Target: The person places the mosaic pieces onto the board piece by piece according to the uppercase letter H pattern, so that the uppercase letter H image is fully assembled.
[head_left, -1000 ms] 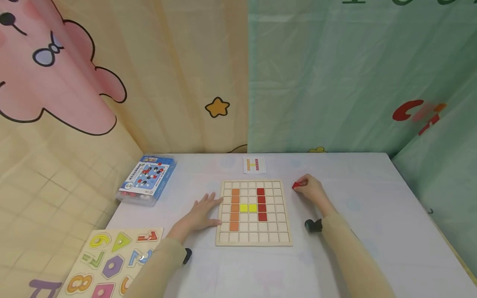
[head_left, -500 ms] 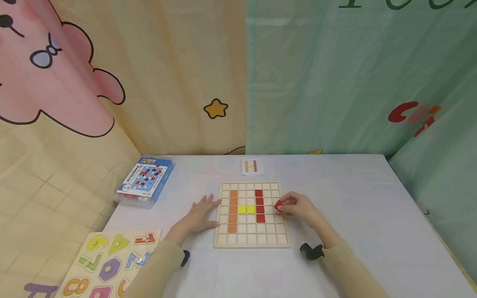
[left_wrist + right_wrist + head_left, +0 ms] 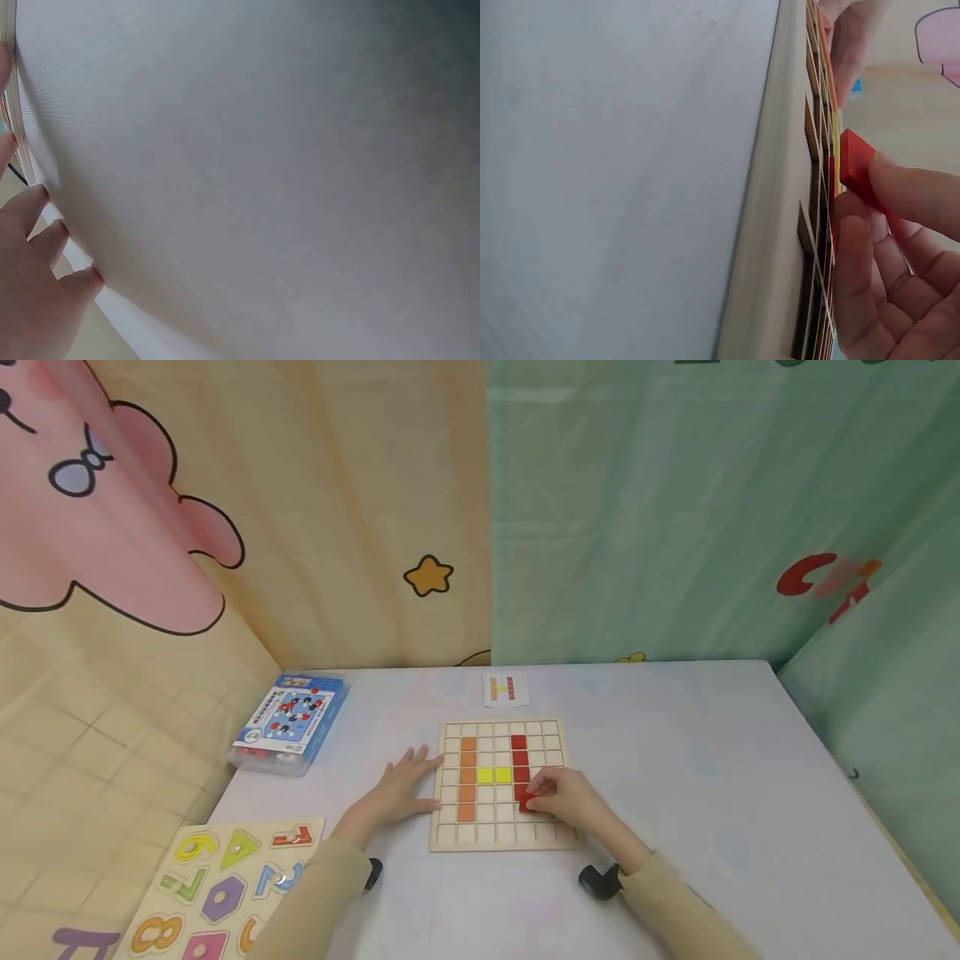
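Note:
A wooden grid board (image 3: pixel 480 836) lies on the table, with a column of orange tiles (image 3: pixel 467 774), two yellow tiles (image 3: pixel 494 775) and a column of red tiles (image 3: pixel 520 757) set in its cells. My right hand (image 3: pixel 572 798) pinches a red square tile (image 3: pixel 859 161) between thumb and fingers, at the lower end of the red column. In the right wrist view the held tile is tilted just over the board. My left hand (image 3: pixel 393 791) has its fingers spread, thumb and fingertips touching the board's left edge. Its fingertips (image 3: pixel 84 281) also show in the left wrist view.
Behind the board lies a small pattern card (image 3: pixel 506 690). A blue-labelled clear plastic box (image 3: pixel 289 723) sits at the back left. Nearer on the left is a number-and-shape puzzle board (image 3: pixel 217 893). Curtains stand behind the table (image 3: pixel 675 735).
My right hand has moved left and toward me with the red tile, from beside the board to the red column. The left hand stays at the board's edge.

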{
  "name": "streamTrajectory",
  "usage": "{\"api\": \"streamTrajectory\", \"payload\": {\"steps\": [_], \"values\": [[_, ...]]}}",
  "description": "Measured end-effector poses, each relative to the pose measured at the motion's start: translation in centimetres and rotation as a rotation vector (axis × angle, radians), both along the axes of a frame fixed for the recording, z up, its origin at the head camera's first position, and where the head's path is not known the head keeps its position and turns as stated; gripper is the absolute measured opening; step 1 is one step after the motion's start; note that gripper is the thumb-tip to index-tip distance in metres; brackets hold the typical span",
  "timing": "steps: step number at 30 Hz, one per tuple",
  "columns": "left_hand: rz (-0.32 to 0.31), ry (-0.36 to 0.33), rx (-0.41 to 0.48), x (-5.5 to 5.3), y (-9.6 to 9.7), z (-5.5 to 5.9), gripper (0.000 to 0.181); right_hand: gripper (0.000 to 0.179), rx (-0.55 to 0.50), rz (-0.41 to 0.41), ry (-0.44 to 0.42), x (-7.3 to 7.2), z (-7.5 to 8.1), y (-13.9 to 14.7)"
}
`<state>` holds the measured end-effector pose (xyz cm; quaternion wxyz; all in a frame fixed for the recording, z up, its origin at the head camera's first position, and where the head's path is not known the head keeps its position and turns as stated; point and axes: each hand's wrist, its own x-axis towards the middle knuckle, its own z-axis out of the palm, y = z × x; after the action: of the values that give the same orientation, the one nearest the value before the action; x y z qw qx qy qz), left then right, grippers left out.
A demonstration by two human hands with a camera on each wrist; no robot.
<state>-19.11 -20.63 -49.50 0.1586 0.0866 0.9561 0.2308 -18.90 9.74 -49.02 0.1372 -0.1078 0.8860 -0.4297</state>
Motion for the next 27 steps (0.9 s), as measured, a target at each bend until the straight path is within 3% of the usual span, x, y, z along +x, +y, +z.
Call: {"api": "streamTrajectory", "payload": {"steps": [10, 15, 27], "values": [[-0.004, -0.013, -0.002, 0.2, -0.2, 0.0, 0.084, 0.011, 0.016, 0.046, 0.003, 0.6, -0.6, -0.7], [0.004, -0.018, 0.008, 0.1, -0.1, 0.3, 0.084, 0.010, 0.041, 0.065, 0.049, 0.6, -0.5, -0.9], [-0.003, -0.025, -0.006, -0.1, 0.1, 0.1, 0.085, 0.013, 0.113, 0.010, 0.081, 1.2, -0.2, -1.1]]}}
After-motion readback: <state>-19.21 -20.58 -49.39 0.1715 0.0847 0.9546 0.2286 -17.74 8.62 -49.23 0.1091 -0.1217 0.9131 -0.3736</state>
